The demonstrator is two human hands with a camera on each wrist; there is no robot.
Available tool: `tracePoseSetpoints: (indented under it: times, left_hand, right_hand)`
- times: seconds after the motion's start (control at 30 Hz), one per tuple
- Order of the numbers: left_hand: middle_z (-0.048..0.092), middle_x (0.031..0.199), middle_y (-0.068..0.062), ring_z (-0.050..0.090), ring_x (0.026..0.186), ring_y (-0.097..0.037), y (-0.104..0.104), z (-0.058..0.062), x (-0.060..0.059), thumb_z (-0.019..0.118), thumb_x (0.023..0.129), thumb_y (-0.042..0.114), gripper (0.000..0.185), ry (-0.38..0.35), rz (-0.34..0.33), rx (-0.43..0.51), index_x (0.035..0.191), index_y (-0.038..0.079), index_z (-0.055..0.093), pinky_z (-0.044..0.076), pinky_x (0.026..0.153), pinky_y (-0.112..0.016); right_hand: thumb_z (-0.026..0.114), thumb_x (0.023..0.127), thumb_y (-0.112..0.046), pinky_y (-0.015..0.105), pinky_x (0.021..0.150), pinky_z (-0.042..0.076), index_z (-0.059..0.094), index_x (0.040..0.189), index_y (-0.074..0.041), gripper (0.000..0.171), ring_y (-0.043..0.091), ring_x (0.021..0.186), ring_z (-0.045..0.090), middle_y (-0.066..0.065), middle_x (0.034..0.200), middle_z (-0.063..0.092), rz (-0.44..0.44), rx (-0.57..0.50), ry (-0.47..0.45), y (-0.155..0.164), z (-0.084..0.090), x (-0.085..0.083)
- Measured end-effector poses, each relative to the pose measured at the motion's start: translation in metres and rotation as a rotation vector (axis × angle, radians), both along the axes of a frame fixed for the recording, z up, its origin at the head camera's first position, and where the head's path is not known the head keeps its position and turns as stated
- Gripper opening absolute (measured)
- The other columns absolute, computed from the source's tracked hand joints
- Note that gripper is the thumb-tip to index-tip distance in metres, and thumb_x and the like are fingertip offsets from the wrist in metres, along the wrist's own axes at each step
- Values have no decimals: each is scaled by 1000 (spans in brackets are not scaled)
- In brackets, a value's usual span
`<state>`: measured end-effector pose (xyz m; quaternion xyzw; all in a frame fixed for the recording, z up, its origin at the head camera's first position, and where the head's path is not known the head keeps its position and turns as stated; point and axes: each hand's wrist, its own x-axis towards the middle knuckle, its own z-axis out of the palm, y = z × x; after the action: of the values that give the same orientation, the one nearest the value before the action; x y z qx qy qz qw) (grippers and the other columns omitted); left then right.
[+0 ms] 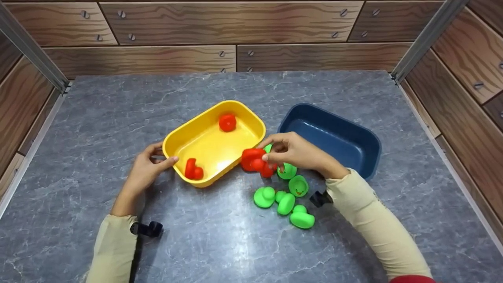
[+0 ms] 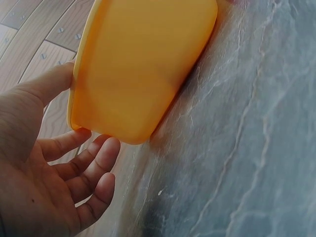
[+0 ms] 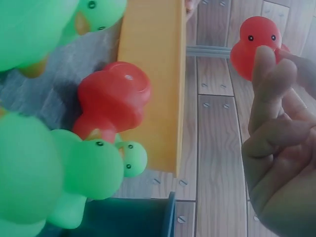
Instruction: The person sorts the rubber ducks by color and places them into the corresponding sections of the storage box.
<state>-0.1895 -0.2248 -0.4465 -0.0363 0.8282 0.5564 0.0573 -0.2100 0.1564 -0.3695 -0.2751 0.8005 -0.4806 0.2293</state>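
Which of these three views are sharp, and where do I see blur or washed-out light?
Head view: sharp, evenly lit, with soft shadows under the yellow tray. Left wrist view: the tray wall is overexposed and hazy. Right wrist view: the near green ducks are blurred; the red duck in the right hand is clearer.

Four red ducks [image 1: 227, 122], six green ducks [image 1: 264, 197], two tubs [image 1: 334, 135].

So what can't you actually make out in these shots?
- Head view: the right hand covers part of the red duck it pinches and a green duck behind it.
- Left wrist view: the yellow tub shows only its outside; its contents are hidden.
- Right wrist view: near green ducks are blurred and cut off.
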Motion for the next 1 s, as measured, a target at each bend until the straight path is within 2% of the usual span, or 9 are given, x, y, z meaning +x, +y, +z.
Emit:
tracePoseSetpoints:
  times: [0.17, 0.27, 0.47, 0.57, 0.67, 0.8, 0.9, 1.0]
  left_hand:
    - [55, 122, -23, 57, 82, -4, 0, 1, -1, 71, 88, 24, 64, 7, 4, -7, 140, -1, 44, 50, 73, -13]
    - [55, 122, -23, 57, 81, -4, 0, 1, -1, 70, 88, 25, 63, 14, -2, -22, 140, -1, 44, 50, 73, -13]
    - [55, 122, -24, 57, 82, -6, 0, 1, -1, 70, 88, 27, 65, 12, -8, -40, 140, -1, 43, 49, 72, -13]
    - [55, 123, -23, 56, 83, -6, 0, 1, -1, 71, 88, 27, 65, 3, -3, -40, 140, 0, 43, 49, 72, -13]
    - [55, 123, -23, 56, 83, -6, 0, 0, -1, 71, 87, 26, 65, 1, 5, -37, 140, 0, 44, 49, 73, -13]
    - [55, 123, -23, 56, 82, -5, 0, 0, -1, 71, 87, 24, 64, -1, 11, -32, 139, 0, 45, 49, 72, -13]
    - [55, 124, -24, 56, 82, -5, 1, 1, -1, 71, 87, 24, 65, -7, 14, -26, 140, -1, 43, 48, 72, -13]
    - [54, 125, -24, 55, 82, -5, 1, 1, -1, 71, 87, 25, 67, -10, 13, -22, 141, -1, 42, 48, 71, -13]
  right_hand:
    - [68, 90, -19, 27, 61, 52, 67, 115, -6, 28, 12, 62, 59, 14, 89, 70, -16, -20, 44, -1, 4, -1]
    - [68, 90, -18, 24, 62, 52, 67, 115, -4, 28, 10, 65, 59, 15, 90, 70, -17, -51, 63, -3, 7, -2]
    - [67, 91, -16, 20, 54, 47, 66, 116, -4, 28, 8, 62, 59, 3, 88, 70, -63, -99, 48, -13, 11, -3]
    - [67, 91, -18, 20, 51, 45, 66, 117, -6, 29, 9, 63, 59, 10, 89, 70, -85, -89, 58, -21, 13, -5]
    - [67, 92, -21, 21, 59, 48, 66, 117, -7, 29, 10, 69, 59, 15, 96, 70, -102, -86, 74, -29, 15, -6]
    - [66, 92, -20, 20, 64, 49, 65, 119, -7, 29, 11, 72, 62, 11, 99, 71, -137, -105, 64, -37, 16, -7]
    - [65, 93, -19, 20, 57, 46, 64, 120, -7, 30, 11, 68, 63, 10, 95, 70, -166, -130, 49, -41, 13, -9]
    - [65, 93, -20, 20, 53, 44, 64, 121, -8, 31, 15, 67, 63, 17, 94, 69, -192, -151, 37, -46, 9, -10]
